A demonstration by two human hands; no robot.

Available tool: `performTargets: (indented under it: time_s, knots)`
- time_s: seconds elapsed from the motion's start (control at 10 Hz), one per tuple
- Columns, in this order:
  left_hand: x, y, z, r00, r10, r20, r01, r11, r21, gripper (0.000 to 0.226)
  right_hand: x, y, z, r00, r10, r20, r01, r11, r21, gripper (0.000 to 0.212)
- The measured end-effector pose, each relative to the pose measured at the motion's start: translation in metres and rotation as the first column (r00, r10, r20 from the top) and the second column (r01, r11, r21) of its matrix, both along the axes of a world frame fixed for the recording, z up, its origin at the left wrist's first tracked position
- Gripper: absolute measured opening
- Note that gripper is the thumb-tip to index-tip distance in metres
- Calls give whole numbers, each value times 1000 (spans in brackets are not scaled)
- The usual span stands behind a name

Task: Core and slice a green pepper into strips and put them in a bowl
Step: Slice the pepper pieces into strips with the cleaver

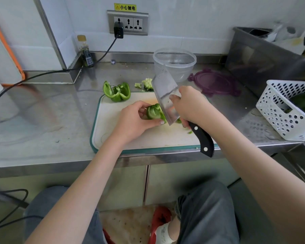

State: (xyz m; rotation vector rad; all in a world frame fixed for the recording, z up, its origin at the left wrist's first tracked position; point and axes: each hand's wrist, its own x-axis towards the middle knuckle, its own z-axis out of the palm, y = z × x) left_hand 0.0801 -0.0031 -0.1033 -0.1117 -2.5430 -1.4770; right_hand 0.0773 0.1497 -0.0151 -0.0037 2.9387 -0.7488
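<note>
my left hand point(136, 118) sits at the centre of the frame, its grip curled round a piece of green pepper point(155, 112) on the white cutting board point(113, 120), thumb low along the near side and fingers over the top. my right hand point(188, 104) is just right of it, grip closed on the cleaver point(167, 99) where blade meets handle, with one finger laid up the flat of the blade; the black riveted handle sticks out below my hand toward the lower right. the blade stands tilted, its edge touching the right side of the pepper piece. a small green scrap point(190, 132) lies on the board just below my right hand. a larger, opened pepper section point(117, 92) rests at the board's upper left corner, partly over the rim. the pale core and seeds point(145, 84) lie on the steel tabletop point(42, 120) just above the board. behind them, upper centre, stands the clear plastic bowl point(174, 62), the cleaver tip overlapping it in view; i see no strips inside. a purple lid point(215, 82) lies flat to the right of the bowl, and a white perforated basket point(287, 110) sits at the right edge of the frame
</note>
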Motion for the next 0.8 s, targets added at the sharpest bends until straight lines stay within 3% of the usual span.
performTargets:
  time_s: [0.1,0.3,0.6,0.7,0.8]
  knots:
    - [1,0,2,1000,-4,1,4,1000,-9,57,-2,-4,-2,999,-12,32,10,999,46,19]
    - [2,0,4,1000,-15,4,15,1000,-22,53,1,-3,-5,999,-1,50,0,1000,9,7]
    - [1,0,3,999,-27,17,27,999,-22,52,-8,-5,-15,1000,1,2,-1,1000,-3,16]
    - [1,0,3,1000,-23,20,24,999,-33,52,5,-15,-8,996,-3,86,10,997,-81,30]
    - [0,1,3,1000,-8,21,9,999,-43,54,7,-20,-11,987,17,157,-26,998,61,36]
